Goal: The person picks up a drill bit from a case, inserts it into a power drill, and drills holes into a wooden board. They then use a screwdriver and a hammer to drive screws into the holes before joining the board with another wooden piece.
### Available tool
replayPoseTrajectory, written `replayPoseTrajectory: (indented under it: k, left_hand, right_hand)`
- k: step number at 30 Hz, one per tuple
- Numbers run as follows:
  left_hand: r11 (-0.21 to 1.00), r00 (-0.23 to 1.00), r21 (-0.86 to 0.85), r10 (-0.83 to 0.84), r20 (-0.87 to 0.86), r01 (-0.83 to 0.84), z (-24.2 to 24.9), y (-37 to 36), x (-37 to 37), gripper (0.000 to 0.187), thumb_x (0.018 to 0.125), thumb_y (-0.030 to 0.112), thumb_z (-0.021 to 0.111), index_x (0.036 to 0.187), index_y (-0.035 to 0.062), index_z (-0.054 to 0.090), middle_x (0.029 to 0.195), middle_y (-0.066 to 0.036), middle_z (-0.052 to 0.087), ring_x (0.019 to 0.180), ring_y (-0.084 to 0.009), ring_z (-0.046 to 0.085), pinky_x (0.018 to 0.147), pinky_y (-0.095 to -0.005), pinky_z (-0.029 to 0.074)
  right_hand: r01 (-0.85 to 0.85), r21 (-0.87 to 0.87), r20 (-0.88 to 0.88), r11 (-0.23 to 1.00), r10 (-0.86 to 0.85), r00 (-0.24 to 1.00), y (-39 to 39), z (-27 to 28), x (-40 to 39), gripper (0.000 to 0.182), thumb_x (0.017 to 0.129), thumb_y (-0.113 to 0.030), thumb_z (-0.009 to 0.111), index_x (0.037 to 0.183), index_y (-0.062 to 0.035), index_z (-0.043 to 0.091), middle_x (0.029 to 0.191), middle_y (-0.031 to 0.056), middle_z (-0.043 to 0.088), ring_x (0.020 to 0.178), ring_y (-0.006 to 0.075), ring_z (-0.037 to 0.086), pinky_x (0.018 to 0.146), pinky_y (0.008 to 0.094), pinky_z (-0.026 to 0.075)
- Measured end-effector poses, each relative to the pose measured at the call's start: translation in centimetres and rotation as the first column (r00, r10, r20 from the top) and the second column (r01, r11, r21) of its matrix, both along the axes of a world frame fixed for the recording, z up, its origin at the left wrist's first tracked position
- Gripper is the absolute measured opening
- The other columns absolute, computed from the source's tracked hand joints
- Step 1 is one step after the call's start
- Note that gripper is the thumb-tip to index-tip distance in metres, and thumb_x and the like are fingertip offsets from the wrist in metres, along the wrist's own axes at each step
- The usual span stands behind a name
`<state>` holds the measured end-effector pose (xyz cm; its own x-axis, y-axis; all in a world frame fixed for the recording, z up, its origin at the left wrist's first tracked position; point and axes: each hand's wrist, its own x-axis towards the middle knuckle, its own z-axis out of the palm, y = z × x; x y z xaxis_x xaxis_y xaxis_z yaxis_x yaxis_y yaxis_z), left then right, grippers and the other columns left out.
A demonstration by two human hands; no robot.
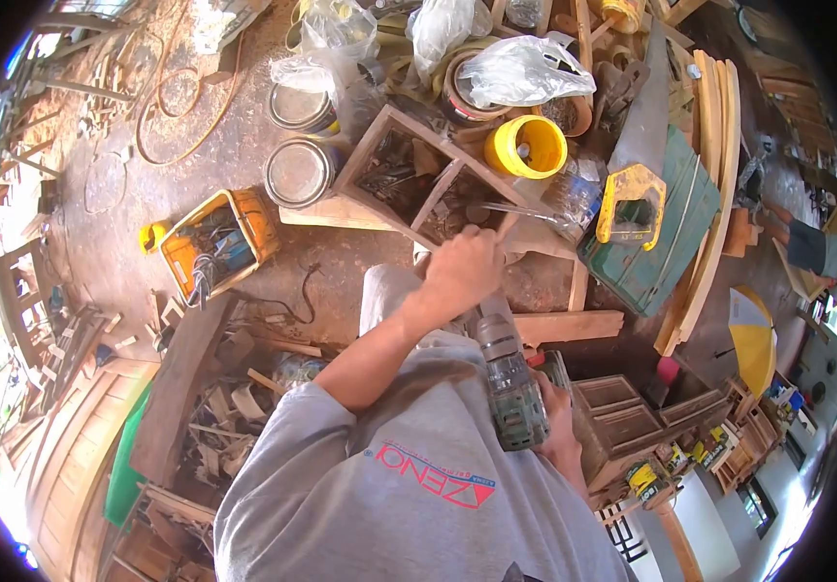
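Observation:
My right hand [561,432] is wrapped around the grip of a cordless drill [515,393], which has a dark green body and a grey chuck and points away from me against my shirt. Just past the chuck, my left hand [464,267] is closed, with its fingers curled; what it holds, if anything, is hidden. Beyond that hand lies a two-compartment wooden box [372,145] with small metal hardware inside. A thin metal rod sticks out over the box's near right side.
Paint cans [299,173], a yellow bucket [526,147] and plastic bags [525,73] crowd the far side. A yellow-handled handsaw [632,206] rests on a green wooden case [675,228]. An orange crate [216,242] with tools stands left; wooden drawers [622,412] are at right.

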<state>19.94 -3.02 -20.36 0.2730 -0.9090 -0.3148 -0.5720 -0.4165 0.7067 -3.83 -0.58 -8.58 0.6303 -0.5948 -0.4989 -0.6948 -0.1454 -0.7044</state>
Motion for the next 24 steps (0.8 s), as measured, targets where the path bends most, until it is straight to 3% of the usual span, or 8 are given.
replayPoseTrajectory:
  k: [1, 3, 9, 11, 16, 19, 22, 24]
  left_hand:
    - [1.0, 1.0, 0.002, 0.001, 0.005, -0.001, -0.9, 0.4, 0.4, 0.02, 0.095, 0.016, 0.058, 0.102, -0.0019, 0.064, 0.088, -0.015, 0.068, 0.073, -0.0301, 0.067, 0.065, -0.0421, 0.054]
    - [0.99, 0.926, -0.137, 0.031, 0.376, 0.023, -2.2, 1.2, 1.2, 0.021, 0.091, 0.012, 0.058, 0.105, -0.0017, 0.065, 0.097, -0.022, 0.066, 0.091, -0.0404, 0.065, 0.081, -0.0496, 0.053]
    - [0.949, 0.982, -0.282, 0.169, 0.084, -0.139, -0.6, 0.3, 5.1, 0.021, 0.085, 0.002, 0.058, 0.105, -0.0021, 0.065, 0.1, -0.023, 0.065, 0.1, -0.039, 0.063, 0.089, -0.0465, 0.052]
    - [0.938, 0.956, -0.307, 0.225, 0.188, -0.16, -1.8, -0.6, 9.3, 0.027, 0.079, -0.006, 0.057, 0.105, -0.0021, 0.065, 0.104, -0.024, 0.065, 0.101, -0.0406, 0.063, 0.088, -0.0467, 0.053]
    - [0.987, 0.987, -0.055, -0.147, 0.057, 0.15, -4.7, -2.8, 17.6, 0.054, 0.078, -0.002, 0.057, 0.132, -0.0035, 0.055, 0.129, -0.029, 0.059, 0.125, -0.0427, 0.054, 0.107, -0.0437, 0.043]
    - [0.958, 0.967, 0.167, -0.245, 0.065, 0.232, -5.1, -4.5, 17.7, 0.058, 0.079, 0.006, 0.063, 0.135, -0.0046, 0.052, 0.131, -0.03, 0.058, 0.126, -0.0425, 0.053, 0.108, -0.0443, 0.041]
    - [0.954, 0.959, 0.164, -0.268, 0.092, 0.251, -4.7, -5.0, 17.0, 0.048, 0.075, 0.006, 0.057, 0.121, -0.0085, 0.058, 0.118, -0.033, 0.063, 0.114, -0.0454, 0.06, 0.098, -0.0481, 0.048]
    - [0.935, 0.941, 0.192, -0.321, 0.106, 0.297, -5.1, -5.2, 17.2, 0.051, 0.076, 0.011, 0.063, 0.124, -0.0065, 0.06, 0.119, -0.032, 0.064, 0.116, -0.0429, 0.06, 0.1, -0.0467, 0.047]
  right_hand:
    - [0.011, 0.03, -0.005, 0.999, -0.011, 1.0, 0.1, -0.2, 0.0, 0.057, 0.071, -0.013, 0.078, 0.123, 0.0019, 0.058, 0.095, 0.0236, 0.07, 0.09, 0.0387, 0.071, 0.079, 0.0427, 0.056]
    - [0.016, 0.065, -0.004, 0.998, -0.016, 1.0, 0.3, -0.6, -0.1, 0.057, 0.071, -0.013, 0.078, 0.123, 0.0017, 0.058, 0.096, 0.0235, 0.07, 0.09, 0.0388, 0.071, 0.079, 0.0427, 0.056]
    - [0.026, 0.016, 0.005, 1.0, -0.027, 1.0, 0.9, -0.5, -0.6, 0.059, 0.071, -0.012, 0.078, 0.125, 0.0019, 0.058, 0.099, 0.0241, 0.07, 0.088, 0.0403, 0.07, 0.079, 0.0425, 0.055]
    - [0.048, 0.019, -0.003, 0.999, -0.048, 0.999, 0.9, 0.0, -0.6, 0.059, 0.072, -0.013, 0.077, 0.125, 0.0022, 0.058, 0.098, 0.0247, 0.069, 0.087, 0.0409, 0.07, 0.078, 0.0428, 0.055]
    - [0.043, 0.023, 0.027, 0.999, -0.044, 0.999, 1.1, -0.7, -1.2, 0.058, 0.073, -0.013, 0.076, 0.125, 0.0029, 0.057, 0.096, 0.0255, 0.068, 0.088, 0.042, 0.069, 0.078, 0.0439, 0.055]
    - [0.027, 0.034, 0.039, 0.999, -0.028, 0.999, 1.2, -1.0, -1.3, 0.057, 0.073, -0.013, 0.075, 0.125, 0.0036, 0.057, 0.097, 0.0258, 0.068, 0.089, 0.0423, 0.069, 0.078, 0.0442, 0.055]
    - [0.005, 0.015, 0.059, 1.0, -0.005, 0.998, 1.3, -1.2, -1.4, 0.056, 0.073, -0.013, 0.074, 0.124, 0.0041, 0.058, 0.098, 0.026, 0.068, 0.088, 0.0425, 0.069, 0.078, 0.0439, 0.055]
    - [0.012, 0.004, 0.069, 1.0, -0.012, 0.998, 1.3, -1.2, -1.3, 0.055, 0.073, -0.013, 0.074, 0.123, 0.0043, 0.058, 0.098, 0.0261, 0.068, 0.088, 0.0426, 0.069, 0.077, 0.0438, 0.055]
